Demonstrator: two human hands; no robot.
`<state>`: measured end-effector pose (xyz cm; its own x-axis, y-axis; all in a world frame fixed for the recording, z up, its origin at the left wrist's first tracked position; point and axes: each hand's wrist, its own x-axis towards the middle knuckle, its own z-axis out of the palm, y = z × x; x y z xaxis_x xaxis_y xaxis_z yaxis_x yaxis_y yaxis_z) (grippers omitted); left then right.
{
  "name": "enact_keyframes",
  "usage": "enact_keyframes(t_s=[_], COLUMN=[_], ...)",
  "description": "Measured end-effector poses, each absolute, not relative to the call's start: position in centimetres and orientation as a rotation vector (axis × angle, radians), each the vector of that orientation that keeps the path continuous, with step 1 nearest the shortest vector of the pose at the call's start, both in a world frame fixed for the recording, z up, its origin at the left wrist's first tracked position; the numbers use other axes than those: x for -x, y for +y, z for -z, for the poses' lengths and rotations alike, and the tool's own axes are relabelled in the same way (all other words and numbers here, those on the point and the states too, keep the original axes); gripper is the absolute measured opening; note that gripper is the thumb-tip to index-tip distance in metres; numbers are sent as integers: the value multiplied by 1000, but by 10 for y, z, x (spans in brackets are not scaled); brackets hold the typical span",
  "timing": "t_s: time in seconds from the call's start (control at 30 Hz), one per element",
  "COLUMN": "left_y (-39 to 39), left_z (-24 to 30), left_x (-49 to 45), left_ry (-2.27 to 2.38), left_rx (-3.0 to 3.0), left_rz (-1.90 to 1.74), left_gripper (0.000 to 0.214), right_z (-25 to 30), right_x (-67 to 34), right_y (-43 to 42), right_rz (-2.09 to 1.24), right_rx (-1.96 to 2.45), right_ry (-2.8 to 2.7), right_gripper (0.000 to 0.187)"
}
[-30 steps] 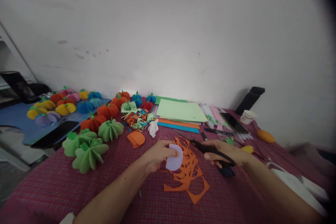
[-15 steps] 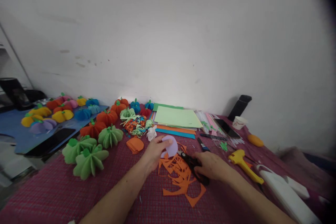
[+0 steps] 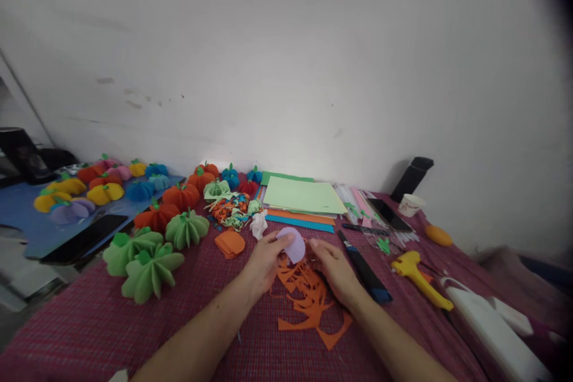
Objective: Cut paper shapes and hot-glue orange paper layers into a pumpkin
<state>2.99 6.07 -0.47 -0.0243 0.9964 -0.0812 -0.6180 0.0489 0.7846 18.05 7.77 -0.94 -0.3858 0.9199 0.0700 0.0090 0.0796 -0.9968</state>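
Observation:
A round piece of lilac paper (image 3: 293,245) is pinched between the thumb and fingers of my left hand (image 3: 266,256). Close to its right edge is my right hand (image 3: 331,262), fingers curled together; what they hold, if anything, I cannot make out. The black-handled scissors do not show now. Below both hands lies a pile of orange paper offcuts (image 3: 308,298). Left of my left hand sits a stack of orange paper pieces (image 3: 230,244), with a crumpled white paper (image 3: 258,224) behind it. A long black and blue object (image 3: 367,271) lies right of my right hand.
Several paper pumpkins, green (image 3: 152,271), orange (image 3: 181,196) and other colours, stand on the left. Coloured paper sheets (image 3: 302,196) lie at the back, beside mixed scraps (image 3: 230,210). A yellow glue gun (image 3: 421,280), a paper cup (image 3: 410,205) and a phone (image 3: 388,215) are at right.
My right hand has moved left and up to the lilac paper. The scissors it held are out of sight, and the black and blue object is uncovered. The lilac paper looks rounder, its lower strip hidden or gone.

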Motion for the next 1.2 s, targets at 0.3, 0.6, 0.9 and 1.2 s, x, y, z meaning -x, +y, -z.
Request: enact_keyframes(t_s=[0.3,0.6,0.9,1.2], left_y=[61,65,64,76], left_z=[8,15,14,-8], left_x=[-32,-32,-37,23], left_ry=[991,1159,1239,1596], left_rx=[-704,-926,-1059,-1148], left_rz=[-1472,-1415,-1326,-1445], left_gripper=[24,26,29,42], right_z=[20,29,32,46], right_x=[-191,-196,-195,-197], right_y=[90,95,95,107], right_rz=[-1450,-1401,-1371,-1066], right_rx=[989,973,905,1028], right_ry=[-1417,-1437,-1583,-1806], right_gripper=[34,35,22,21])
